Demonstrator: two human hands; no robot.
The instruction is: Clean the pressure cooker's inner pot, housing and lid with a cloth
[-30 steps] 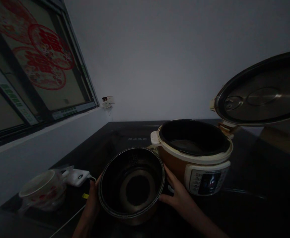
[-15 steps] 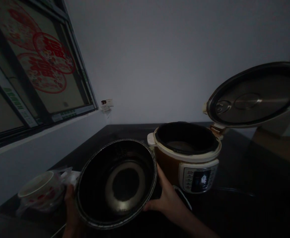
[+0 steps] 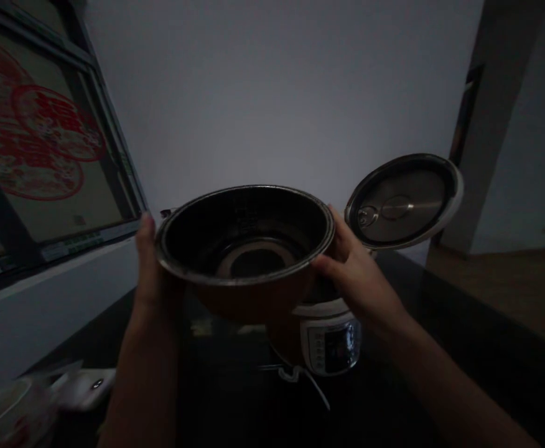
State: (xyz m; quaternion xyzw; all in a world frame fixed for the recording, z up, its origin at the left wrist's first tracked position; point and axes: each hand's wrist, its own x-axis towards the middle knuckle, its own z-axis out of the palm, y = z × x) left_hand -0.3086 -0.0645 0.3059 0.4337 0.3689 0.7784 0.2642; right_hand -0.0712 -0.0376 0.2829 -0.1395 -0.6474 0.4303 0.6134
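Note:
A dark inner pot point(image 3: 254, 305) is held up in both hands, its open mouth tilted slightly toward me and a ring showing on its bottom inside. My left hand point(image 3: 150, 267) grips its left side, with most of the fingers hidden behind the wall. On the opposite side, my right hand point(image 3: 347, 264) clasps the rim, thumb in front and fingers behind. Behind and below the pot stands the electric pressure cooker point(image 3: 331, 345), partly covered by it. The cooker's round lid point(image 3: 405, 202) stands raised at the right.
At the lower left are a bowl point(image 3: 9, 407) in clear plastic and a white object point(image 3: 86, 386). A white cord point(image 3: 312, 382) lies before the cooker on the dark countertop point(image 3: 235, 404). A window point(image 3: 67, 149) with red stickers is at the left.
Both hands have lifted the inner pot, and its mouth has tipped to a flatter angle. It now covers much of the cooker. The view has shifted, bringing more of the room at right into sight.

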